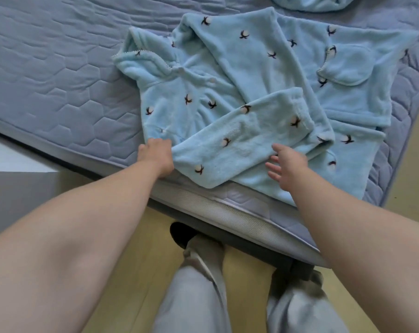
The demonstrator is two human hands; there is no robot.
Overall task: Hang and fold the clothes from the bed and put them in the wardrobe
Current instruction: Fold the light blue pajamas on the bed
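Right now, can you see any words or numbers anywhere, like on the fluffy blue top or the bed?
None can be read.
The fluffy blue top has only small dark-and-white flower shapes, no letters.
The mattress shows only quilted stitching.
No tag or label is in view.

Both bare forearms reach forward and down. The left hand [156,153] lies knuckles up, its fingers [160,142] curled round the edge of the pyjama top [227,75]. The right hand [288,164] holds nothing, fingers straight and spread apart.
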